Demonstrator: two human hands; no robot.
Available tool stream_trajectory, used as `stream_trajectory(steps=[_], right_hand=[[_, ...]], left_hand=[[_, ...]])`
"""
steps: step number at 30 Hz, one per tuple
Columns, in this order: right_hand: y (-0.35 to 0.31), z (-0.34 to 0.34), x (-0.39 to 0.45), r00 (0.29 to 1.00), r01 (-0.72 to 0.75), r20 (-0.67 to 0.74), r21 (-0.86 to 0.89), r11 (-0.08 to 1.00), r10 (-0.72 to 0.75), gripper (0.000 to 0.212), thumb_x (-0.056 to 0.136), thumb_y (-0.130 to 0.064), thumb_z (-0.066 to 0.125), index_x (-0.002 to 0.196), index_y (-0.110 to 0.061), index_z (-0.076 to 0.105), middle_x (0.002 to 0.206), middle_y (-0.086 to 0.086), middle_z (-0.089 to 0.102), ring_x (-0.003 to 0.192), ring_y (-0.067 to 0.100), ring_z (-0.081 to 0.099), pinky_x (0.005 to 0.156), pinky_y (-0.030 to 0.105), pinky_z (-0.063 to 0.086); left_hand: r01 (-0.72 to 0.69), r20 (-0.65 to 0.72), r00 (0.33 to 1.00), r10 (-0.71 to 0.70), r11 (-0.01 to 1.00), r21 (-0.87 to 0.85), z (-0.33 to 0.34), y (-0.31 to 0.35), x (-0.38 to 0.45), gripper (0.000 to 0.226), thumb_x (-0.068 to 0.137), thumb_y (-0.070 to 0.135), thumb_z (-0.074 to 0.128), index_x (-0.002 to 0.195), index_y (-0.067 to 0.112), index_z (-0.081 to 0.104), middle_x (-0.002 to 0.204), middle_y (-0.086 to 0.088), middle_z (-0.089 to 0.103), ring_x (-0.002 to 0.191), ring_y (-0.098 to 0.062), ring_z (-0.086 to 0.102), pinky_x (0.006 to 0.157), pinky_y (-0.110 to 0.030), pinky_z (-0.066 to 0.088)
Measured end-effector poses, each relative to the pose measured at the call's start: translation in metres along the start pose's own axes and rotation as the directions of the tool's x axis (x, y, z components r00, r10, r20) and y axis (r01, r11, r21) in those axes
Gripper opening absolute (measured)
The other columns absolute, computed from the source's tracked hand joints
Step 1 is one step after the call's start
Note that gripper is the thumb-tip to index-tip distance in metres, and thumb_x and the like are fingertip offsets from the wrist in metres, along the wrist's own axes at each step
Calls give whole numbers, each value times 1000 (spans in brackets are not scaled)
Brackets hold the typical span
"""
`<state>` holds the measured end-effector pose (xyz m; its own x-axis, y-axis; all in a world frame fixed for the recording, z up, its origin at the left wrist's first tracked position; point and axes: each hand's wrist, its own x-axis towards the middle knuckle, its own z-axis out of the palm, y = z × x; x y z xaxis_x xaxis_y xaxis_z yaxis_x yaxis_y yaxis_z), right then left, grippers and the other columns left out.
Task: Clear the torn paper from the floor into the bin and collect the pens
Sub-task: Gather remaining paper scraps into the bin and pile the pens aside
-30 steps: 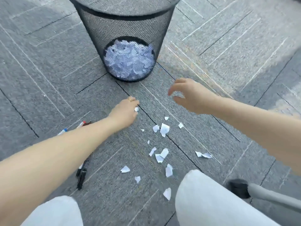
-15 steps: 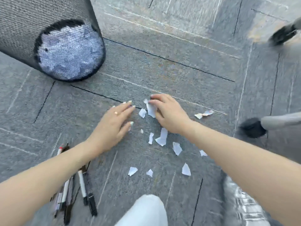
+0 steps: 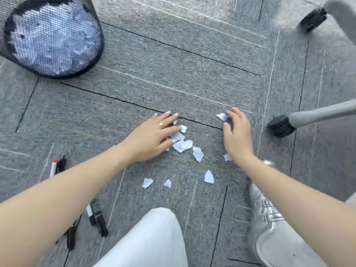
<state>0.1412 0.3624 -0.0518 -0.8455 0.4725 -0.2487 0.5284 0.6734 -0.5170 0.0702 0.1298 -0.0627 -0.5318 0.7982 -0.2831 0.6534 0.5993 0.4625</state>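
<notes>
Several white torn paper scraps point(image 3: 197, 154) lie on the grey carpet between my hands. My left hand point(image 3: 154, 136), with a gold ring, lies flat with straight fingers on the scraps at the left of the pile. My right hand point(image 3: 238, 135) is on the carpet to the right, fingers curved, their tips touching a scrap point(image 3: 221, 116). A black mesh bin point(image 3: 52, 35) with torn paper inside stands at the upper left. Several pens point(image 3: 97, 218) lie at the lower left, partly hidden under my left forearm; one has a red cap point(image 3: 54, 167).
Grey chair legs with black casters point(image 3: 281, 126) point(image 3: 313, 18) stand at the right. My knee in white trousers point(image 3: 154, 237) is at the bottom centre, and my silver shoe point(image 3: 264, 209) is at the lower right.
My right hand moved right, from the middle scraps to the scrap near the caster. My left hand slid right onto the pile, and some scraps now lie closer together.
</notes>
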Motion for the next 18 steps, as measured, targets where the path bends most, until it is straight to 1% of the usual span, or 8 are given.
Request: stream_trajectory(steps=[3, 5, 6, 9, 11, 12, 15, 18], right_hand=[[-11, 13, -52, 971, 155, 168, 89, 984, -168, 35, 94, -13, 41, 128, -12, 49, 139, -2, 42, 132, 10, 30, 113, 33, 22], [-15, 22, -74, 961, 209, 152, 156, 965, -233, 35, 93, -11, 43, 126, -12, 51, 136, -2, 44, 130, 9, 34, 112, 35, 26], [-14, 25, -79, 976, 181, 89, 175, 968, -199, 36, 92, -11, 43, 127, -14, 50, 137, -3, 43, 130, 9, 33, 112, 36, 26], [2, 26, -81, 990, -66, -118, 140, 988, 83, 44, 91, -21, 42, 135, -19, 38, 148, -4, 27, 138, 12, 19, 116, 43, 14], [18, 26, -84, 966, -227, -114, 59, 972, 232, 54, 92, -28, 42, 142, -17, 25, 154, -1, 13, 142, 16, 7, 116, 46, 7], [23, 25, -87, 962, -257, -88, 19, 966, 258, 59, 93, -32, 42, 145, -17, 19, 156, -1, 7, 143, 16, 2, 117, 46, 4], [17, 29, -100, 982, -191, -1, -13, 982, 191, 67, 93, -40, 39, 147, -18, 8, 156, -1, -2, 143, 13, -7, 117, 41, -2], [-7, 41, -117, 976, 75, 208, -23, 997, -69, 73, 91, -45, 40, 148, -21, 1, 156, -6, -7, 141, 9, -11, 115, 32, -8]], left_hand=[[-30, -85, 996, 18, 990, -139, 3, 12, -22, 54, 91, 46, 29, 135, 21, 46, 144, 2, 42, 135, -15, 35, 111, -28, 20], [4, -172, 985, -35, 984, -179, 10, 15, -34, 51, 89, 42, 37, 133, 17, 48, 138, -2, 49, 127, -20, 45, 106, -35, 34], [21, -210, 976, -56, 986, -167, 14, 15, -41, 54, 88, 43, 39, 133, 15, 48, 138, -5, 49, 126, -23, 46, 105, -38, 34], [79, -185, 979, -82, 997, -27, 31, 9, -66, 74, 82, 60, 38, 143, 20, 28, 149, -4, 30, 138, -20, 24, 113, -40, 14], [90, -109, 991, -79, 991, 100, 42, 1, -83, 91, 76, 79, 26, 148, 28, 4, 153, 4, 10, 143, -10, -5, 114, -35, -4], [87, -81, 994, -74, 983, 161, 47, -3, -89, 96, 72, 84, 20, 147, 29, -3, 153, 5, 5, 142, -8, -14, 113, -35, -9], [79, -8, 997, -81, 955, 287, 55, -11, -96, 101, 68, 88, 13, 147, 27, -7, 154, -1, 5, 141, -13, -20, 113, -37, -12], [46, -5, 999, -47, 946, 321, 51, -10, -79, 98, 70, 86, 11, 146, 27, -10, 153, -3, 5, 141, -17, -20, 112, -39, -12]])
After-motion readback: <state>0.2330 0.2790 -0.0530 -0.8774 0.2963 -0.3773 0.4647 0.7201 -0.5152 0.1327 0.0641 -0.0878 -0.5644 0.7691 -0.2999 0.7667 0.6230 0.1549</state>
